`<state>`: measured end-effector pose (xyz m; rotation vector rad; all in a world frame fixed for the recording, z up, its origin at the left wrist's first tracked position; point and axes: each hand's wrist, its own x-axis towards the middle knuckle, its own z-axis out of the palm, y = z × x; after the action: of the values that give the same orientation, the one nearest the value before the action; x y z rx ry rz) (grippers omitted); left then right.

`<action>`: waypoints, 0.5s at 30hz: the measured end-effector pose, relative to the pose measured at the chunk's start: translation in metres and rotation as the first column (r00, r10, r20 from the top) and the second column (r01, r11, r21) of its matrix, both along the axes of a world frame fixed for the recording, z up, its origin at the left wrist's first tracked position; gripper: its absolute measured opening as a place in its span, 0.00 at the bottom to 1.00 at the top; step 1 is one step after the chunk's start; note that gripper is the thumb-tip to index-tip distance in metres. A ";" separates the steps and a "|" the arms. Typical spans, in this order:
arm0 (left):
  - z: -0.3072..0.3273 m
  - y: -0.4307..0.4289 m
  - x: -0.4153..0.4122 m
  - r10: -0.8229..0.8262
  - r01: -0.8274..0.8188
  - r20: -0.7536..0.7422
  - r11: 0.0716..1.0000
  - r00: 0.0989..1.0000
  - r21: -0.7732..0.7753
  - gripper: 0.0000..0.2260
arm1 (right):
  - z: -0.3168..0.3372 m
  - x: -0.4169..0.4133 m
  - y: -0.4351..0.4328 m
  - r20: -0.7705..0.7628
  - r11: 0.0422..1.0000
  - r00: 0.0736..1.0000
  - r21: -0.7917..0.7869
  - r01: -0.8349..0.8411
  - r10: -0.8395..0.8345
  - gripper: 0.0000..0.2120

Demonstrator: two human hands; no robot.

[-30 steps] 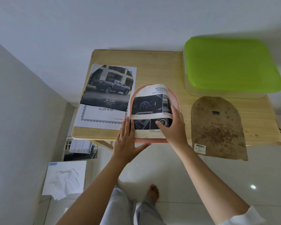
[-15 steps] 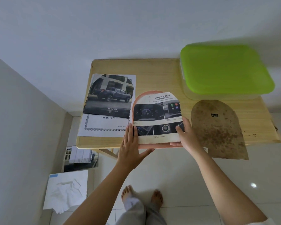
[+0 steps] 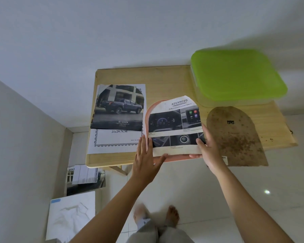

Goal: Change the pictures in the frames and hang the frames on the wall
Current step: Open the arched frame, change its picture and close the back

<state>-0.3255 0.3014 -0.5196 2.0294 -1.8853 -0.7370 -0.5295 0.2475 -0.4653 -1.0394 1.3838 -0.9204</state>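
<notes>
Step in hand: fitting the new picture into the frame. The pink arched frame lies flat at the near edge of the tabletop. The arch-cut dashboard picture rests on top of the frame, skewed slightly to its right, so a pink margin shows along the frame's left side and bottom.

Hands: apart. The left hand lies flat with straight fingers on the frame's left edge. The right hand pinches the picture's lower right edge, thumb on top.

The brown arched backing board lies just right of the frame, not yet fitted. A truck picture lies just left of the frame. A green-lidded container stands beyond the frame, to its right.

Assessment: the picture is not yet squared. The next move calls for sliding it left until the arches coincide, holding it flat, then laying the backing board over it. Hanging remains undone.
</notes>
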 end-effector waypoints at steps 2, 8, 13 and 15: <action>0.005 -0.001 -0.001 0.032 -0.033 -0.061 0.999 0.998 -0.011 0.37 | 0.002 -0.001 0.002 0.024 1.000 1.000 -0.007 0.009 -0.009 0.24; 0.036 -0.014 -0.018 0.149 -0.180 -0.355 0.982 0.923 -0.054 0.27 | 0.013 -0.018 0.008 0.114 0.999 0.992 -0.013 0.050 -0.049 0.25; 0.056 -0.028 -0.055 0.160 -0.239 -0.576 0.969 0.801 -0.063 0.20 | 0.022 -0.064 0.014 0.108 0.994 0.989 -0.033 0.103 -0.099 0.27; 0.058 -0.033 -0.081 0.132 -0.223 -0.629 0.973 0.766 -0.067 0.19 | 0.021 -0.092 0.016 0.082 0.993 0.990 -0.004 0.116 -0.115 0.47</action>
<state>-0.4062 0.2685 -0.4613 1.5723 -1.2984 -1.0323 -0.6216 0.2634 -0.4441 -0.9255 1.3835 -1.0438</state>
